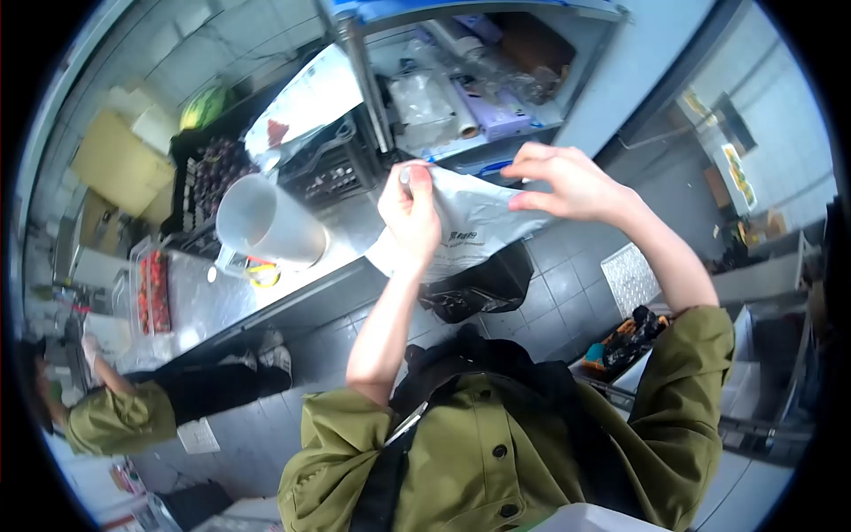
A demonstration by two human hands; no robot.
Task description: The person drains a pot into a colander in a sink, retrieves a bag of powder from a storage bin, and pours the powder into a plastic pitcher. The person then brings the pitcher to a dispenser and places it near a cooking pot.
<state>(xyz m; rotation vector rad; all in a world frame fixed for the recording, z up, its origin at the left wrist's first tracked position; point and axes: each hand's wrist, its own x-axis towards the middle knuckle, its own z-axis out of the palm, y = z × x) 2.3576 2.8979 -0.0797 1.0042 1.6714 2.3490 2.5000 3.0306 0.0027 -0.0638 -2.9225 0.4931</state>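
The step in hand appears to be handling the mouth of the white printed bag (470, 217), raised in front of the body, just right of the metal surface (217, 306) and above a black bag (486, 285). The left hand (411, 213) has its fingers closed on the bag's near-left upper part. The right hand (572, 182) is at its right edge, thumb and fingers apart; whether they pinch the film I cannot tell. The slack film calls for a firm left grip and a careful right one. The translucent pitcher (292, 232) rests on the surface, left of the bag.
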